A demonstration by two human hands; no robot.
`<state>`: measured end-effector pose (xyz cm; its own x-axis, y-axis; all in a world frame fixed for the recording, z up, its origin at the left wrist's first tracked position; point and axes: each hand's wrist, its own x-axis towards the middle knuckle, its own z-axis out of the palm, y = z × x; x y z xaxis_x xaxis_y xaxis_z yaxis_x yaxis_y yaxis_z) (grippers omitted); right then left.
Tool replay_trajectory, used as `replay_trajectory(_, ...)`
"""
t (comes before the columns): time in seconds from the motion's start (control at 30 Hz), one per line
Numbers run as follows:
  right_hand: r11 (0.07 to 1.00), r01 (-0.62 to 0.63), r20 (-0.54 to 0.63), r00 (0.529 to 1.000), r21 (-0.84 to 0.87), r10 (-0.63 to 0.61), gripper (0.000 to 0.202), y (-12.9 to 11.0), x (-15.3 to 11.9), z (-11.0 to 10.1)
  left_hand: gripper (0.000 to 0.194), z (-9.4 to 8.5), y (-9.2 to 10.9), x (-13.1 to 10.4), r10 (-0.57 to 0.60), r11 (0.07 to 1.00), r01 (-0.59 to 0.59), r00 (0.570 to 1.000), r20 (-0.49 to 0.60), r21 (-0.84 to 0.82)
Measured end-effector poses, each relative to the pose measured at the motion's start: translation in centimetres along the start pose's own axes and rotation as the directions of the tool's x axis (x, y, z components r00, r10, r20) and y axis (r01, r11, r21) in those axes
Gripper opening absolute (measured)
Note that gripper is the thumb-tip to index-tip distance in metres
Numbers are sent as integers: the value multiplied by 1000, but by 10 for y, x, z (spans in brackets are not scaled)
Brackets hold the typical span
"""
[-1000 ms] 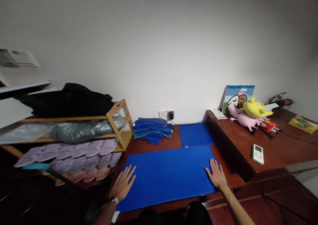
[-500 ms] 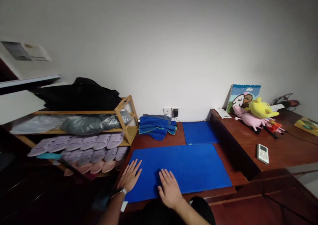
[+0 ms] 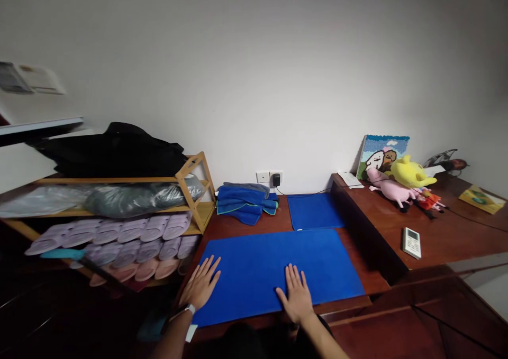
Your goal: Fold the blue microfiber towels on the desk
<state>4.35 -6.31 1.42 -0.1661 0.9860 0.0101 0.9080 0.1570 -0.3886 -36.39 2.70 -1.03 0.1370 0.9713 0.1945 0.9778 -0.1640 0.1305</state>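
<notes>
A large blue cloth (image 3: 262, 269) lies spread flat on the dark red wooden table in front of me. My left hand (image 3: 201, 284) rests palm down over its left edge, fingers stretched out, a band on the wrist. Flat on the cloth's front part, right of the middle, is my right hand (image 3: 297, 295) with its fingers extended and thumb apart. Neither hand grips anything. Behind the cloth, a smaller blue cloth (image 3: 315, 211) lies flat near the wall. To its left is a loose pile of blue cloths (image 3: 246, 203) with green edging and a grey one.
A wooden shoe rack (image 3: 200, 200) on the left bears purple slippers (image 3: 151, 229) and a black bag (image 3: 119, 150). On the raised desk at right are a remote control (image 3: 411, 242), plush toys (image 3: 408, 174) and a dog picture (image 3: 383, 153). A black plug (image 3: 276, 179) sits in the wall socket.
My right hand has slid to the right across the large blue cloth, away from my left hand. My left hand stays at the cloth's left edge. The view has turned slightly right.
</notes>
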Motion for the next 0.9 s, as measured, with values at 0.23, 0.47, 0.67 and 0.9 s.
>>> replay_trajectory(0.23,946,-284,-75,958,-155,276,85,120,-10,-40,60,0,-1,1,-3,1000,3,1000,3,5)
replay_trajectory(0.47,867,-412,-78,910,-281,408,85,207,-24,-64,59,-3,-1,1,-6,1000,6,1000,12,13)
replay_trajectory(0.67,851,-463,-122,886,-248,447,85,209,-13,-63,59,1,-5,-1,1,1000,-1,1000,2,5)
replay_trajectory(0.9,992,-100,-100,991,-77,92,72,56,55,-53,58,0,-4,-3,6,1000,-6,1000,13,-12)
